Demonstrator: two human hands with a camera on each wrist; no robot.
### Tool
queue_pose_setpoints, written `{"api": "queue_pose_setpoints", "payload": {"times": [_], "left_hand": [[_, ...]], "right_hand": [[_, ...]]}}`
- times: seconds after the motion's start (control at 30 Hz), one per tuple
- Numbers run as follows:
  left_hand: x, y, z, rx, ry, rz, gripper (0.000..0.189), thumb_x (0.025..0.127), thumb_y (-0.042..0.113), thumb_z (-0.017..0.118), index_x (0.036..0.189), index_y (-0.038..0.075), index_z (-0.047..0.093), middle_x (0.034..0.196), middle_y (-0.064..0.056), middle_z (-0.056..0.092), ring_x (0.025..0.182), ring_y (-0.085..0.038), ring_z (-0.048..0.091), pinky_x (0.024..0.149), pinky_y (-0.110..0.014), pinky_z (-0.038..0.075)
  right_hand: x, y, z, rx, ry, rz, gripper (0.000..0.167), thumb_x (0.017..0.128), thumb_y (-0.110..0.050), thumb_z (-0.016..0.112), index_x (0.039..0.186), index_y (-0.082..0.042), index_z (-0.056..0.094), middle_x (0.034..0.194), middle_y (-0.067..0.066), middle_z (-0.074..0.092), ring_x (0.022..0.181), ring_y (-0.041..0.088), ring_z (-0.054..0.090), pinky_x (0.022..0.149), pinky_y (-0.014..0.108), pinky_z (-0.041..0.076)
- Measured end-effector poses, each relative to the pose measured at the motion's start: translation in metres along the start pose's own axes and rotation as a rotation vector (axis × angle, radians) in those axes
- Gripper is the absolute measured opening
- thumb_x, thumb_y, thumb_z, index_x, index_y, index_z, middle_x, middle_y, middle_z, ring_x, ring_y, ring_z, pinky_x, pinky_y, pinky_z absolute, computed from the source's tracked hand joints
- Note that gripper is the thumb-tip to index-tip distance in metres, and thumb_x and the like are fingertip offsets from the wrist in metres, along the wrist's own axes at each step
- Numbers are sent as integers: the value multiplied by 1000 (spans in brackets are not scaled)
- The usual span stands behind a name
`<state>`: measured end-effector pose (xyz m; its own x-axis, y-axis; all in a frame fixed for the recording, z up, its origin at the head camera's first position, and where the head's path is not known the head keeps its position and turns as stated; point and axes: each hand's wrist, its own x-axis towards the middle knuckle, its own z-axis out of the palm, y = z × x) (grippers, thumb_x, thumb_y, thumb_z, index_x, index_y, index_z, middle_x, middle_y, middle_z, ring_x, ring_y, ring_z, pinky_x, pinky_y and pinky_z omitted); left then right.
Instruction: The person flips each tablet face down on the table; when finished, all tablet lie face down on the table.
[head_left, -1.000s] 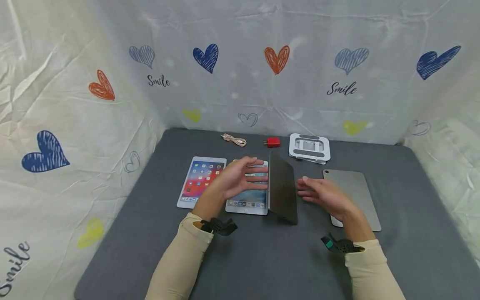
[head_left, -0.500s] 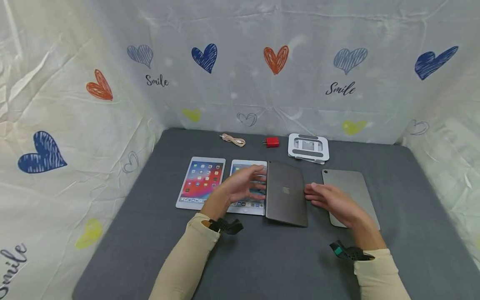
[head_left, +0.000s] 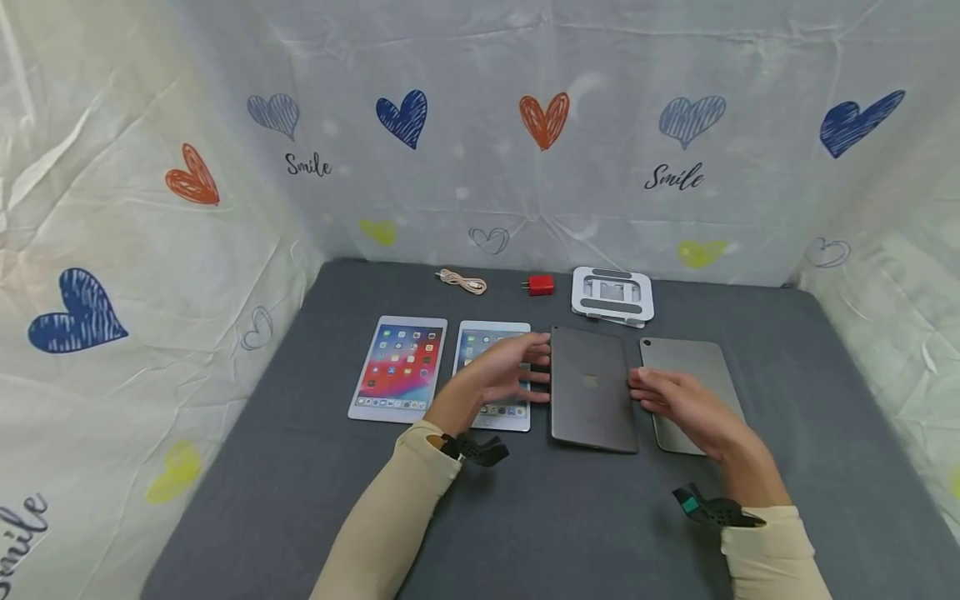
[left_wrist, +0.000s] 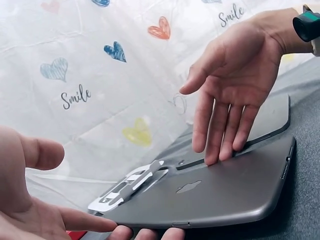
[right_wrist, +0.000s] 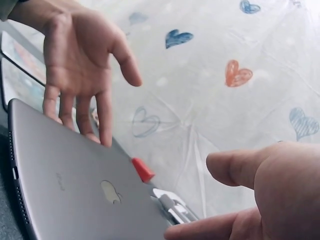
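Observation:
A dark grey tablet point(head_left: 588, 408), its back with an apple logo facing up, lies between my two hands, just right of two lit tablets. My left hand point(head_left: 495, 375) reaches over the white tablet with the blue screen point(head_left: 492, 421); its extended fingertips meet the dark tablet's left edge. On the opposite edge, my right hand point(head_left: 686, 404) touches with its fingertips, near a lighter grey tablet point(head_left: 705, 358). Both thumbs stand off the dark tablet in the wrist views. In the left wrist view the dark tablet point(left_wrist: 220, 195) looks slightly tilted.
Another white tablet point(head_left: 397, 367) with a red-and-blue screen lies at the left. Along the back are a coiled cable point(head_left: 461, 282), a red charger point(head_left: 540, 285) and a white folded stand point(head_left: 612, 296). A curtain with printed hearts point(head_left: 543, 121) hangs behind the grey table point(head_left: 525, 517).
The dark tablet, standing almost on edge a second ago, has come down to the right, back upward, and shifted right off the blue-screen tablet's side. Both hands have moved right with it.

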<state>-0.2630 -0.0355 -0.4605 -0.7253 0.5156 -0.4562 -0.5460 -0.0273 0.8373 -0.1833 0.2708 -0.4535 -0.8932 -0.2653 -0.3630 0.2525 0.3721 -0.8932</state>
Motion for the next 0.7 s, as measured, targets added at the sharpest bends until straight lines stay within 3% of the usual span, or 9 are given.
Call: {"api": "queue_pose_setpoints", "payload": {"times": [0.33, 0.43, 0.57, 0.7], "left_hand": [[5, 2, 12, 99, 37, -11, 60, 114, 40, 54, 155, -3, 48, 157, -23, 46, 135, -44, 57, 106, -59, 62], [1, 2, 12, 107, 40, 0, 59, 114, 38, 54, 156, -3, 47, 157, -24, 47, 137, -45, 57, 108, -57, 62], [-8, 4, 4, 152, 33, 53, 59, 116, 36, 53, 161, -2, 45, 164, -24, 50, 145, -43, 57, 114, -52, 59], [-21, 8, -11, 157, 6, 95, 57, 116, 31, 56, 162, -2, 47, 164, -21, 54, 148, -37, 59, 118, -47, 56]], "right_hand": [[-4, 3, -5, -23, 20, -11, 74, 120, -46, 39, 167, 12, 29, 174, 32, 32, 159, 47, 41, 130, 49, 41], [-6, 2, -5, -29, 26, -16, 74, 120, -45, 39, 166, 12, 30, 174, 32, 33, 158, 48, 42, 126, 40, 47], [-7, -1, -5, -27, 38, -48, 75, 119, -47, 43, 166, 11, 32, 173, 32, 35, 157, 48, 43, 114, 19, 53], [-8, -8, -5, -1, 50, -89, 74, 117, -45, 52, 165, 9, 37, 171, 28, 41, 155, 42, 49, 109, 15, 54]]}}
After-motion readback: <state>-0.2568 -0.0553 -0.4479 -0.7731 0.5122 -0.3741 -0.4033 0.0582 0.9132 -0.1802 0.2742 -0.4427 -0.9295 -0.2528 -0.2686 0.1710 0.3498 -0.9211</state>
